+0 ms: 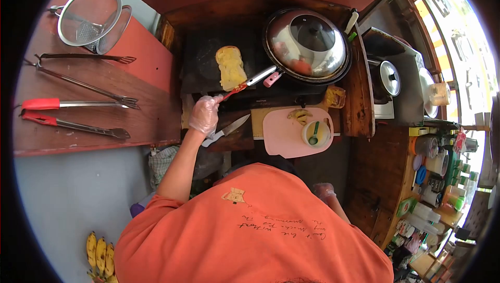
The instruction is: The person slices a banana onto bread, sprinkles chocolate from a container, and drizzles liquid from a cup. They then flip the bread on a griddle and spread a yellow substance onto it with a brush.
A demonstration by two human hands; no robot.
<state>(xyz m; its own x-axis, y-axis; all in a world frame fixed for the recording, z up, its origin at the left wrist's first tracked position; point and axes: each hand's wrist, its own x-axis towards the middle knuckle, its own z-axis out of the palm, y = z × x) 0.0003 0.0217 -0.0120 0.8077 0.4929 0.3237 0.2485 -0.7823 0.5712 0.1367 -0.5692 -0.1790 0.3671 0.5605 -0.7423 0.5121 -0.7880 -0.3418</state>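
Observation:
My left hand (204,115), in a clear plastic glove, is closed around the lower end of a red utensil (233,93). The utensil slants up and right past the bottom edge of a yellow-topped bread slice (230,68), which lies on the dark griddle (200,59). A silver bar (260,76) lines up with its upper end; whether they are one piece is unclear. Beneath my left hand lies a knife (226,130) with a pale handle. My right hand (325,190), also gloved, hangs low beside the orange shirt, its fingers too small and blurred to read.
A lidded pan (307,46) stands right of the griddle. Below it are a pink board (281,139), a tub (315,134) with a green spoon, and a bread piece (334,97). Tongs (78,104) and strainers (89,16) lie left. Bananas (100,254) show lower left.

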